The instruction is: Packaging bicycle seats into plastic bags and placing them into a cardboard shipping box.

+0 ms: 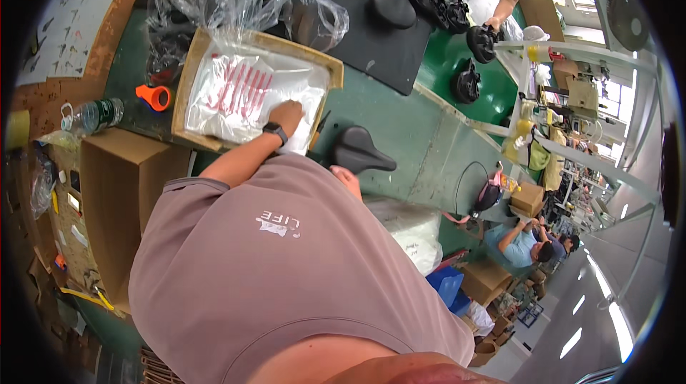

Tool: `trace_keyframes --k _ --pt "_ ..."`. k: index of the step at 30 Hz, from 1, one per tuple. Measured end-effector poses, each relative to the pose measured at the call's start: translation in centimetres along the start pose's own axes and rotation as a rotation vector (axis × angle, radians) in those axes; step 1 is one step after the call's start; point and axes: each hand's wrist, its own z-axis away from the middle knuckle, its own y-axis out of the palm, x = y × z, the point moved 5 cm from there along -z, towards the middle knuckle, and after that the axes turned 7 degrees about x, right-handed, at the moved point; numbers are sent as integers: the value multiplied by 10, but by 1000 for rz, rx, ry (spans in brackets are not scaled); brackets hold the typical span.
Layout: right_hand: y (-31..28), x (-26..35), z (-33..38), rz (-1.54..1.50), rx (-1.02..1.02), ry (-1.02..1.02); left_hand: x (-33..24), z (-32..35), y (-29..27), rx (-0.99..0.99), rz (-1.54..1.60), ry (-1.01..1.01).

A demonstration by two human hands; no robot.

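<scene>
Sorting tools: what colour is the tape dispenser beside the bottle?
Orange tape dispenser, head view.

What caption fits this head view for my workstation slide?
Left hand pressing white plastic bags in a shallow wooden tray; right hand beside a black bicycle saddle.

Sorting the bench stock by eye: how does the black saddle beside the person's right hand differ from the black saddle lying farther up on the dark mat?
The near saddle lies on the green bench, nose pointing right; the far saddle lies on the dark mat, its narrow end pointing up. The right hand is close to the near saddle; no hand is near the far saddle. Both are black, bare and top side up.
</scene>
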Motion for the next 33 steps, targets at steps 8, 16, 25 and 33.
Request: trace_keyframes --k 8,16,25,33 --pt "-51 46 23 1580 -577 -154 16 49 -12 -96 145 7" --pt "-46 1 35 970 -567 -7 40 81 -8 -200 1044 -319" --pt "0 92 53 -454 482 -160 -1 80 -15 -206 614 -104" --pt "81 177 25 -604 926 -8 -105 134 -51 128 918 1"
